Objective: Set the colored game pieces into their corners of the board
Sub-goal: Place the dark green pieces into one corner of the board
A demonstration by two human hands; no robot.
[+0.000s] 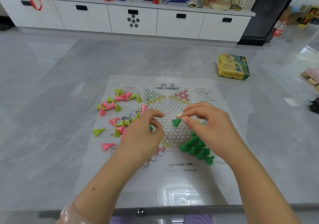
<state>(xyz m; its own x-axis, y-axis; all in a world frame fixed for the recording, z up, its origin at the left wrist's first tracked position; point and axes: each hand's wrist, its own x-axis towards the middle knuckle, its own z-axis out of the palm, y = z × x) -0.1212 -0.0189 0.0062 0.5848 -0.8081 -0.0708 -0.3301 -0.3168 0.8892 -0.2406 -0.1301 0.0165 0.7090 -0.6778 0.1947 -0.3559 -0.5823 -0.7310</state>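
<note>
Grey table, paper board (198,92): right hand (212,129) pinches a dark green piece (176,122), left hand (143,134) curled on another, so seat it upright beside the near-right green cluster (196,148).

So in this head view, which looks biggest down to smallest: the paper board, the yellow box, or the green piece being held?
1. Paper board, by far.
2. Yellow box, though it lies farther away, so it looks smaller than it is.
3. Dark green piece pinched in the right hand's fingers.

Right hand (209,129) pinching 1 dark green piece (176,122) above board (172,175), left hand (143,134) curled beside, green cluster (198,148) lower right corner, pink and yellow-green pieces (114,115) scattered left
</note>
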